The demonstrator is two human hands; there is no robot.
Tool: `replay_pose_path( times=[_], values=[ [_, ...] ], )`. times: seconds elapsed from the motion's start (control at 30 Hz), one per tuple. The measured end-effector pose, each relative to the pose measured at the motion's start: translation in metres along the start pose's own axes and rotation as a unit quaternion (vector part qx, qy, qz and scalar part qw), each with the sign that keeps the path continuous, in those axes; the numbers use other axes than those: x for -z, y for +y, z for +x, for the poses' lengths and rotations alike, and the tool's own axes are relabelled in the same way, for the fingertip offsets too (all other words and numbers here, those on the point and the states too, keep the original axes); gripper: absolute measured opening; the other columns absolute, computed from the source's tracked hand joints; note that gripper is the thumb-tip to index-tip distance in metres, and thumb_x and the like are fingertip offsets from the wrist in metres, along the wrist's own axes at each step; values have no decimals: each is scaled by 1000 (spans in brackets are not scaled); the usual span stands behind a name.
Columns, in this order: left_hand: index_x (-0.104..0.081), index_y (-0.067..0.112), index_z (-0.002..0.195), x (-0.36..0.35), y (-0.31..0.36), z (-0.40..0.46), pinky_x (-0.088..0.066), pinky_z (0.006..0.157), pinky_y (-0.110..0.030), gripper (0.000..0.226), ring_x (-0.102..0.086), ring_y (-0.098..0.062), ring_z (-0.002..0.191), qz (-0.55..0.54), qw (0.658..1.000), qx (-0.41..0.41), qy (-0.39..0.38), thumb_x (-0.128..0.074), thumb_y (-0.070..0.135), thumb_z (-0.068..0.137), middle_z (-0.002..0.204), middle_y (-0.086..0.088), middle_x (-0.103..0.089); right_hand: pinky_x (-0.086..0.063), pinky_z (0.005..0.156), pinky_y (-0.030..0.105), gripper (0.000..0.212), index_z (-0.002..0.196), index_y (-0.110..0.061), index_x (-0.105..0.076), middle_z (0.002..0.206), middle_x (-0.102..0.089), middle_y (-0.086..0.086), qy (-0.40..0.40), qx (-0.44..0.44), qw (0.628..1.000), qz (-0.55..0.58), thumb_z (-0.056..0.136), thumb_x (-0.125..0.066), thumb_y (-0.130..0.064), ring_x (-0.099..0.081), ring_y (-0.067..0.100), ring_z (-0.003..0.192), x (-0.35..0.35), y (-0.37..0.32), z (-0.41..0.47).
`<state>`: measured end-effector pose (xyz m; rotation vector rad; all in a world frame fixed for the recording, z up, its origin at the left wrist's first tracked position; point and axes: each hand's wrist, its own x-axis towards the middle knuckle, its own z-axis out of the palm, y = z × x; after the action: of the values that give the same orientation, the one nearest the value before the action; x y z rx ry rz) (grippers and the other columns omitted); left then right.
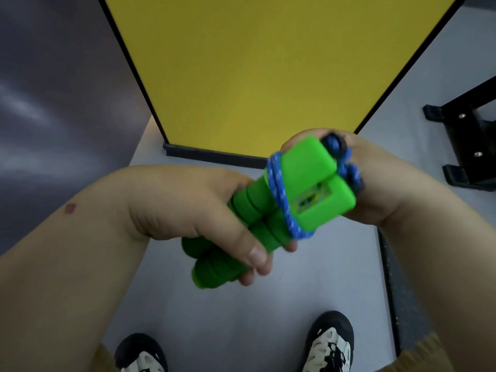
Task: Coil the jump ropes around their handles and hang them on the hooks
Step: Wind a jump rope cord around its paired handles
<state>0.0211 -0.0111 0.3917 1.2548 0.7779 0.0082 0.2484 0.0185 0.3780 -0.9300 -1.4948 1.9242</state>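
1. Left hand (188, 210) is wrapped round the ribbed grip ends of two green jump rope handles (268, 218), thumb across the front, fingers curled underneath. They're held side by side in mid-air over the pale grey floor (204, 312), not resting on anything.
2. Handles look like smooth plastic: round ridged grips at the lower left, chunky square blocks at the upper right. One block has a small label (311, 197), too blurry to read.
3. Blue rope (279, 189) with pale flecks, braided looking, goes round both handles just below the blocks. I count about two turns, plus a bunch of loops at the top end.
4. Right hand (375, 183) is cupped behind the block ends, fingers curled onto those rope loops.
5. Behind it all, a yellow panel (255, 63) with a black frame stands on the floor; black metal feet (467, 146) at the right edge. Two black-and-white sneakers (330, 345) at the bottom.
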Motion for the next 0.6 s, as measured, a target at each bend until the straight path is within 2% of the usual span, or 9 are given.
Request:
replay_pose_path(
  times=[0.07, 0.1, 0.2, 0.3, 0.37, 0.43, 0.47, 0.53, 0.6],
  values=[
    [-74, 3, 107, -2, -1, 1, -62, 71, -38, 30, -75, -29, 79, -73, 994, -64, 54, -70, -1, 78, 90, -14, -76, -47, 58, 37, 11, 74, -14, -71, 66, -62, 13, -5, -7, 1000, -21, 83, -69, -19, -52, 28, 54, -3, 5, 3],
    [-74, 3, 105, -2, -1, 2, -62, 69, -39, 28, -75, -28, 77, -111, 986, -86, 92, -69, 1, 78, 89, -15, -75, -40, 56, 35, 15, 73, -12, -66, 65, -55, 15, 21, -25, 999, -32, 86, -65, -20, -42, 25, 54, -3, 7, 5],
    [-73, 3, 105, 4, 1, 8, -65, 71, -41, 29, -76, -25, 77, -169, 952, -106, 233, -75, 8, 77, 91, -11, -76, -33, 50, 24, 28, 77, -15, -69, 60, -45, -1, 96, -58, 989, -94, 100, -61, -29, -35, 14, 51, -4, 8, 8],
    [-73, 8, 104, 14, -5, 13, -64, 76, -46, 23, -80, -25, 82, -110, 903, -44, 413, -81, 14, 83, 95, -10, -80, -33, 53, 29, 30, 86, -15, -72, 57, -44, -7, 123, -73, 971, -192, 104, -54, -31, -35, 15, 53, -5, 3, 5],
    [-72, 17, 100, 21, -14, 15, -64, 76, -47, 24, -80, -27, 81, -23, 867, 3, 499, -82, 27, 81, 90, -7, -81, -30, 55, 33, 27, 88, -16, -73, 57, -45, -8, 111, -77, 968, -211, 104, -54, -27, -35, 16, 54, -7, -3, 3],
    [-64, 27, 101, 23, -18, 15, -63, 78, -50, 39, -77, -28, 81, 108, 841, 78, 524, -79, 46, 71, 88, -3, -78, -26, 54, 32, 26, 90, -15, -74, 58, -44, -6, 100, -73, 974, -191, 103, -53, -19, -33, 15, 52, -7, -9, 1],
    [-60, 30, 105, 20, -17, 16, -62, 78, -48, 43, -75, -25, 82, 168, 832, 113, 516, -78, 49, 72, 90, -1, -76, -25, 55, 33, 25, 90, -14, -75, 59, -44, -3, 97, -68, 976, -182, 102, -53, -16, -32, 15, 52, -7, -12, 0],
    [-55, 32, 112, 15, -16, 18, -58, 77, -40, 43, -70, -19, 84, 250, 835, 148, 467, -79, 47, 80, 94, 3, -70, -26, 56, 37, 22, 89, -17, -76, 62, -43, 3, 92, -49, 977, -185, 99, -56, -17, -33, 18, 55, -9, -15, -2],
    [-54, 35, 117, 9, -12, 19, -55, 76, -34, 44, -68, -16, 86, 296, 852, 164, 400, -79, 45, 82, 93, 8, -68, -30, 59, 40, 19, 89, -21, -76, 67, -45, 13, 93, -22, 968, -231, 94, -60, -30, -35, 22, 60, -10, -14, -3]
  ],
)
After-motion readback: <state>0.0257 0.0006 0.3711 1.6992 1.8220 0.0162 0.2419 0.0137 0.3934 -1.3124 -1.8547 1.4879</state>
